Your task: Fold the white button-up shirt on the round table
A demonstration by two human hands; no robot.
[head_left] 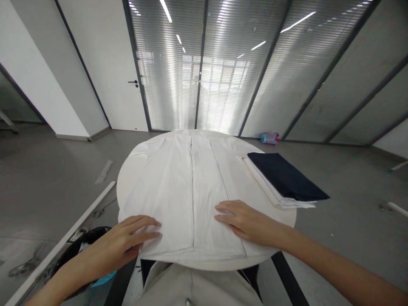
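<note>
A white garment (172,182), which looks like a button-front shirt, lies spread over a round white table (127,174). A long seam or placket runs down its middle, and its lower hem lies close to the table's near edge. My left hand (135,233) rests on the cloth near the lower left edge, fingers stretched out and apart. On the right part of the garment lies my right hand (242,219), its fingers extended and lightly touching the fabric. Neither hand grips anything.
At the table's right lie folded white cloths (270,187) under a folded navy cloth (283,174), overhanging the edge. A black-lined bin (68,259) stands low at the left. A striped bundle (270,138) lies on the floor by the glass partition.
</note>
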